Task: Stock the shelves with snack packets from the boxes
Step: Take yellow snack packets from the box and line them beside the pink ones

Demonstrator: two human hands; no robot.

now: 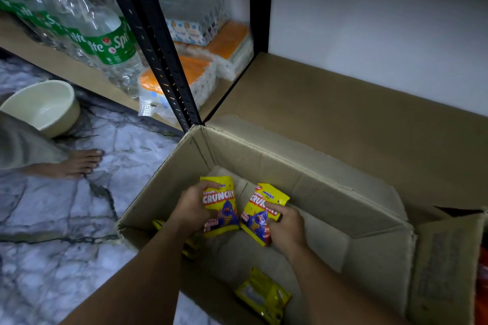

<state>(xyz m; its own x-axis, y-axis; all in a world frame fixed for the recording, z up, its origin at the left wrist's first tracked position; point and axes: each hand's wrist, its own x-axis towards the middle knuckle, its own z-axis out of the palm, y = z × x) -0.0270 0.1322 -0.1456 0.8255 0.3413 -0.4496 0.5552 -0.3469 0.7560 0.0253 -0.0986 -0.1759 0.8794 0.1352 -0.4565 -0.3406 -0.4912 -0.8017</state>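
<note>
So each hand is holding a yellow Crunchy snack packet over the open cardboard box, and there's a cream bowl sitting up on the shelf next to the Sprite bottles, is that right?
Not quite. The cream bowl is on the marble floor in front of the shelf, not on it beside the Sprite bottles, as the head view shows. The rest holds: the left hand and right hand each grip a yellow Crunchy packet over the open cardboard box.

Inside the open brown cardboard box [264, 155], the left hand [191, 210] grips a yellow "Crunchy" snack packet [220, 206] and the right hand [286, 227] grips a second yellow snack packet [260, 215] just beside it. Another yellow packet [262, 295] lies near the box's near edge. On the black metal shelf rack [158, 42], clear Sprite bottles [105, 42] lie by orange-wrapped tissue packs [200, 71]. A cream bowl [43, 107] sits on the marble floor [66, 219].
</note>
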